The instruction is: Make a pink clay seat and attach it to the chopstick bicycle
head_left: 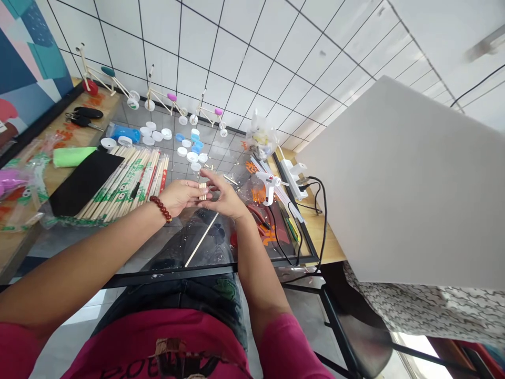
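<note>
Over the dark glass tabletop, my left hand [182, 196], with a red bead bracelet at the wrist, pinches a small bundle of short wooden stick pieces [202, 191]. Close on its right, my right hand [223, 197] has its thumb and fingers spread around the bundle's other side; whether its fingertips touch the pieces is hard to tell. Below the hands a single long wooden stick [201, 240] lies slanted on the glass. Wrapped chopsticks [126, 184] lie left of my left hand, and plastic bottle caps [192, 157] are scattered beyond both hands.
A white glue gun [269, 185] with its cable rests at the right, near a power strip [293, 179]. Stick-built models [160, 97] stand along the tiled wall. Black sheet [84, 184], green roll [73, 157] and keys [84, 118] are at the left. Pliers [260, 217] lie right of my right forearm.
</note>
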Demonstrator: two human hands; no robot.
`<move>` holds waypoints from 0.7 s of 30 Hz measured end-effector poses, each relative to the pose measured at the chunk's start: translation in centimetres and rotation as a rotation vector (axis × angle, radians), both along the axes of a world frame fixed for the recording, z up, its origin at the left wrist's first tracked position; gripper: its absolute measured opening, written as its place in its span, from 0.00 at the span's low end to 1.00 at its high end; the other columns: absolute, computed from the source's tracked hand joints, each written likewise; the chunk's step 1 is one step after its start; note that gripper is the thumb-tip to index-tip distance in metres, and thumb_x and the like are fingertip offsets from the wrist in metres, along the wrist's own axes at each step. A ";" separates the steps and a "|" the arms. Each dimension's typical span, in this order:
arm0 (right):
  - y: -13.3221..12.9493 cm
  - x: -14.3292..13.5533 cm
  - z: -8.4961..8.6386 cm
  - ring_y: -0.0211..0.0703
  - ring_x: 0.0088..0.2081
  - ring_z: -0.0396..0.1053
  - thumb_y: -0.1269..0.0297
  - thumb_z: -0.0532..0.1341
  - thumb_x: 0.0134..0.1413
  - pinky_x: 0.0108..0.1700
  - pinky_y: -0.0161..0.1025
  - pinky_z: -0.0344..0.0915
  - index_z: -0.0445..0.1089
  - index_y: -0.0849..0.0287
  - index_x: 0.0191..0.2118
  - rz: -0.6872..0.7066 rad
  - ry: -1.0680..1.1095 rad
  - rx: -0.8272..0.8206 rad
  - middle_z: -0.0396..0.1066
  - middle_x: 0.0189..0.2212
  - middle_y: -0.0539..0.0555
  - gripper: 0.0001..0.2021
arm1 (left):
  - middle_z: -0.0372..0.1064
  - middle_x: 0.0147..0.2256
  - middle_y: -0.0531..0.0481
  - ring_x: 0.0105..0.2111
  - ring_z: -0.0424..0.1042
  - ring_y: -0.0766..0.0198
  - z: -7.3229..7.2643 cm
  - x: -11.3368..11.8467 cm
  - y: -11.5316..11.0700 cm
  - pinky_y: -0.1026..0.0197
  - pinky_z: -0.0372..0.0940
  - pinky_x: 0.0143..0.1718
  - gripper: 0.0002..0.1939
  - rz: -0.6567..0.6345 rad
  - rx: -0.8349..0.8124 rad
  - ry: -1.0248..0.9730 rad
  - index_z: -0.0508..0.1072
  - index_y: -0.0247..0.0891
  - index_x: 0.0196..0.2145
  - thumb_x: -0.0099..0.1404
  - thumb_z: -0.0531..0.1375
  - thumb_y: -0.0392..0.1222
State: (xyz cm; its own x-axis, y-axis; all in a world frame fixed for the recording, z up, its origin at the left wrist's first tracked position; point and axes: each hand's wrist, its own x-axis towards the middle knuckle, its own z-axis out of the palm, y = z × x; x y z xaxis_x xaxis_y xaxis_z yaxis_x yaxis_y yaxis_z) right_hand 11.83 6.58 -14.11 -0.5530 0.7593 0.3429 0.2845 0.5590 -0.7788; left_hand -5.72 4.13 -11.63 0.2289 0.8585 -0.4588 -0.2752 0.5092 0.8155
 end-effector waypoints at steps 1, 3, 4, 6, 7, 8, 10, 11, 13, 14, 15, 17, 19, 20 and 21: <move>0.0 -0.1 0.0 0.49 0.57 0.68 0.62 0.72 0.46 0.59 0.49 0.66 0.66 0.52 0.61 0.009 -0.001 0.036 0.66 0.60 0.59 0.35 | 0.80 0.31 0.40 0.30 0.79 0.62 -0.1 -0.1 0.0 0.62 0.72 0.35 0.07 -0.012 0.001 0.011 0.78 0.30 0.30 0.54 0.72 0.32; 0.0 -0.3 0.0 0.50 0.59 0.67 0.63 0.71 0.47 0.62 0.50 0.63 0.72 0.56 0.54 0.028 0.008 0.092 0.70 0.57 0.60 0.26 | 0.80 0.31 0.41 0.28 0.78 0.63 -0.1 -0.2 0.1 0.62 0.72 0.34 0.09 -0.044 0.001 0.033 0.78 0.30 0.30 0.52 0.73 0.34; 0.1 -0.4 0.0 0.49 0.59 0.67 0.63 0.71 0.48 0.63 0.50 0.63 0.73 0.56 0.52 0.033 0.013 0.109 0.71 0.56 0.60 0.23 | 0.80 0.30 0.41 0.27 0.78 0.63 -0.1 -0.3 0.2 0.62 0.72 0.34 0.09 -0.064 0.000 0.037 0.78 0.31 0.30 0.52 0.73 0.34; 0.1 -0.5 0.1 0.48 0.58 0.69 0.63 0.71 0.48 0.63 0.49 0.63 0.74 0.57 0.50 0.032 0.029 0.124 0.73 0.54 0.60 0.21 | 0.80 0.31 0.42 0.28 0.78 0.63 -0.1 -0.6 0.3 0.61 0.73 0.35 0.08 -0.109 -0.008 0.017 0.78 0.31 0.31 0.54 0.72 0.34; 0.1 -0.5 0.1 0.48 0.57 0.70 0.62 0.71 0.48 0.63 0.49 0.63 0.74 0.57 0.49 0.030 0.038 0.126 0.73 0.54 0.60 0.21 | 0.80 0.31 0.42 0.28 0.78 0.63 -0.1 -0.7 0.4 0.61 0.73 0.36 0.06 -0.127 -0.017 -0.004 0.78 0.32 0.31 0.56 0.71 0.34; 0.0 -0.5 0.2 0.48 0.57 0.70 0.63 0.70 0.48 0.63 0.49 0.64 0.74 0.57 0.49 0.026 0.045 0.126 0.73 0.54 0.60 0.20 | 0.80 0.32 0.42 0.29 0.78 0.63 -0.1 -0.8 0.6 0.60 0.74 0.36 0.05 -0.143 -0.027 -0.032 0.78 0.32 0.32 0.57 0.70 0.34; 0.0 -0.4 0.2 0.47 0.58 0.70 0.64 0.69 0.48 0.63 0.49 0.64 0.74 0.57 0.50 0.017 0.052 0.122 0.73 0.54 0.60 0.20 | 0.81 0.34 0.42 0.30 0.79 0.62 -0.1 -1.0 0.7 0.57 0.75 0.38 0.03 -0.167 -0.045 -0.092 0.78 0.33 0.33 0.60 0.68 0.33; 0.0 -0.4 0.2 0.47 0.58 0.69 0.64 0.69 0.49 0.63 0.48 0.63 0.74 0.57 0.50 0.014 0.052 0.119 0.73 0.54 0.59 0.20 | 0.81 0.35 0.41 0.31 0.79 0.61 -0.2 -1.1 0.8 0.57 0.75 0.38 0.02 -0.174 -0.050 -0.117 0.78 0.33 0.34 0.60 0.67 0.33; 0.0 -0.4 0.3 0.46 0.59 0.68 0.65 0.68 0.49 0.64 0.48 0.62 0.73 0.57 0.52 0.021 0.054 0.112 0.72 0.56 0.60 0.21 | 0.81 0.35 0.41 0.31 0.80 0.61 -0.2 -1.0 0.8 0.57 0.75 0.38 0.02 -0.162 -0.046 -0.136 0.78 0.33 0.33 0.61 0.66 0.31; 0.0 -0.4 0.2 0.47 0.60 0.68 0.65 0.68 0.49 0.65 0.49 0.62 0.73 0.57 0.52 0.030 0.056 0.108 0.71 0.57 0.60 0.22 | 0.81 0.34 0.41 0.31 0.80 0.61 -0.2 -0.9 0.8 0.59 0.75 0.38 0.02 -0.140 -0.038 -0.131 0.78 0.32 0.32 0.60 0.66 0.30; 0.0 -0.3 0.2 0.47 0.61 0.67 0.65 0.68 0.50 0.65 0.49 0.61 0.72 0.57 0.54 0.035 0.056 0.101 0.70 0.58 0.61 0.23 | 0.80 0.33 0.41 0.31 0.80 0.61 -0.2 -0.9 0.7 0.60 0.75 0.37 0.02 -0.111 -0.025 -0.122 0.77 0.32 0.30 0.60 0.66 0.28; 0.0 -0.3 0.2 0.48 0.63 0.65 0.63 0.69 0.50 0.65 0.50 0.61 0.70 0.57 0.57 0.026 0.055 0.073 0.68 0.60 0.61 0.26 | 0.80 0.31 0.41 0.31 0.80 0.61 -0.1 -0.7 0.6 0.62 0.75 0.36 0.04 -0.056 -0.001 -0.102 0.77 0.31 0.28 0.58 0.66 0.27; 0.0 -0.3 0.1 0.49 0.63 0.64 0.61 0.69 0.50 0.65 0.50 0.61 0.70 0.56 0.58 0.016 0.054 0.051 0.68 0.60 0.60 0.28 | 0.80 0.31 0.41 0.31 0.80 0.61 0.1 -0.7 0.6 0.62 0.75 0.36 0.04 -0.038 0.002 -0.082 0.76 0.31 0.28 0.58 0.67 0.27; 0.1 -0.3 0.1 0.49 0.62 0.65 0.60 0.70 0.50 0.65 0.50 0.61 0.70 0.56 0.57 0.022 0.058 0.048 0.68 0.60 0.60 0.27 | 0.80 0.31 0.40 0.31 0.80 0.61 0.2 -0.7 0.6 0.62 0.75 0.36 0.04 -0.041 -0.006 -0.068 0.76 0.31 0.28 0.58 0.67 0.27; 0.1 -0.3 0.1 0.49 0.62 0.66 0.59 0.70 0.50 0.65 0.50 0.61 0.71 0.56 0.56 0.038 0.063 0.049 0.69 0.59 0.60 0.26 | 0.80 0.31 0.40 0.30 0.80 0.61 0.3 -0.8 0.6 0.61 0.75 0.36 0.03 -0.051 -0.019 -0.053 0.77 0.31 0.29 0.58 0.67 0.28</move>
